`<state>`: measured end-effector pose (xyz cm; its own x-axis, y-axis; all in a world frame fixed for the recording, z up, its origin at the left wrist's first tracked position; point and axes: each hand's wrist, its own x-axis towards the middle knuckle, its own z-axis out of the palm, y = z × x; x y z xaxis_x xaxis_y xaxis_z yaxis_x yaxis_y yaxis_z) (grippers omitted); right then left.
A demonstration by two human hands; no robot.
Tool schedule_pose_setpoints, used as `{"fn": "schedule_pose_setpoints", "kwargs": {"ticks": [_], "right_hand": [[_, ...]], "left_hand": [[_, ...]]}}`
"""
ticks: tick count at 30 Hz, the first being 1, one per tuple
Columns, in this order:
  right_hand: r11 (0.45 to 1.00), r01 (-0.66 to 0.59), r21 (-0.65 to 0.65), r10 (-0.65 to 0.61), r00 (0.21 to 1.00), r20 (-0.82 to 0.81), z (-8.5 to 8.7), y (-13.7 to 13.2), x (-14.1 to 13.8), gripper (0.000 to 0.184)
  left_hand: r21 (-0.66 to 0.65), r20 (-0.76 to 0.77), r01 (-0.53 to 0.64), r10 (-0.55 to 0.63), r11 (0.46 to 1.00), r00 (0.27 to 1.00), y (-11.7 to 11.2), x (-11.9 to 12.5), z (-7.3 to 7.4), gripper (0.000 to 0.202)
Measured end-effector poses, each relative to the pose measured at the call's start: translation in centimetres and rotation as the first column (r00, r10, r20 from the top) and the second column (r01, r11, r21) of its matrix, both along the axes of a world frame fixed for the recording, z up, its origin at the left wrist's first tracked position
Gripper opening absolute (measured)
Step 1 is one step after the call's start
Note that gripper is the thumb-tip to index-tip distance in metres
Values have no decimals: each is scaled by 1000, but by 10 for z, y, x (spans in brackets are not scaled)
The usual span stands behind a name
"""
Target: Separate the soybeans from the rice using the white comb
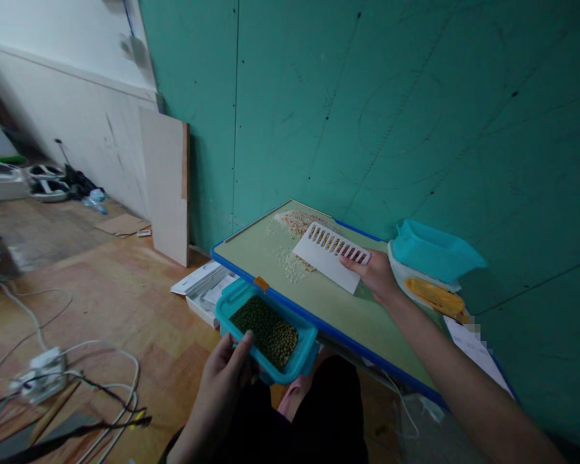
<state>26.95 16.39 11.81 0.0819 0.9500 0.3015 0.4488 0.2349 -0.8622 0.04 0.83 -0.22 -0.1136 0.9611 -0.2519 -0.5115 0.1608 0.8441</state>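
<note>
My left hand point(232, 364) grips the near side of a blue plastic container point(307, 328), thumb over its rim. Inside lie small green and tan beans point(265, 328). The container is held just off the front edge of a small table point(328, 306) with a blue border. My right hand point(374, 274) is closed on the right end of a white slotted plastic scraper point(326, 258), which is tilted over the tabletop. Pale and reddish grains point(297, 222) form a heap behind the scraper, and whitish grains point(290, 261) are scattered to its left.
A light blue bin point(435, 251) and an orange-yellow object point(435, 296) sit at the table's right end by the green wall point(290, 116). An open white box point(205, 293) lies on the floor. A power strip point(43, 374) with tangled cables is at lower left. A board point(164, 187) leans on the wall.
</note>
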Motion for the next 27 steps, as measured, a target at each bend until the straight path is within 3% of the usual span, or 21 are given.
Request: {"fn": "schedule_pose_setpoints", "kwargs": {"ticks": [12,21,27], "right_hand": [[1000,-3,-7,3,999,-36,-1,7,4,40],[997,-40,-60,34,995,-96,3,-7,-7,45],[999,-17,-33,14,995,-94,2,-6,-4,45]], "left_hand": [[10,0,1,-1,1000,1000,0,1,-3,37],[-6,26,-23,23,1000,999,1,3,2,36],[6,20,-10,10,1000,1000,2,2,-3,37]]}}
